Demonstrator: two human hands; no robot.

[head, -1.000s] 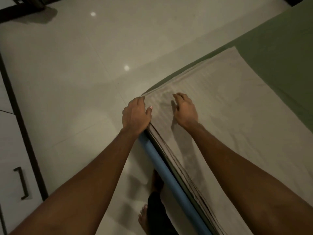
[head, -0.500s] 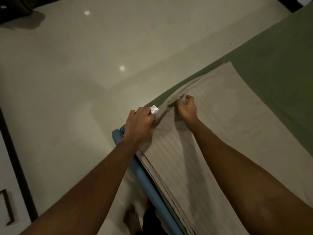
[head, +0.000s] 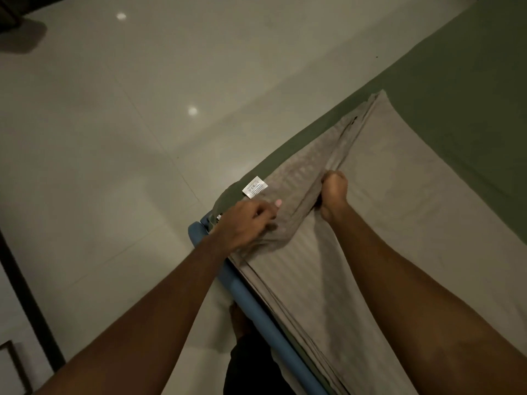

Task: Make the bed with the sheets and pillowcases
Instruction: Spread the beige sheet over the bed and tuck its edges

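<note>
Both arms reach forward; the left hand [head: 247, 223] and right hand [head: 334, 194] each pinch the folded grey striped sheet [head: 356, 252], fingers curled.

Sheet [head: 385, 223] grey-beige w/ faint stripes; white label [head: 254, 187]; bed cover [head: 470, 95] dull green; bed frame [head: 251, 306] blue; floor [head: 114, 124] pale glossy tile.

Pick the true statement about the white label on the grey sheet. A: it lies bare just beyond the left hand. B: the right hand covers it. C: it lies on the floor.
A: the white label lies uncovered on the grey sheet, just past the left hand.
</note>
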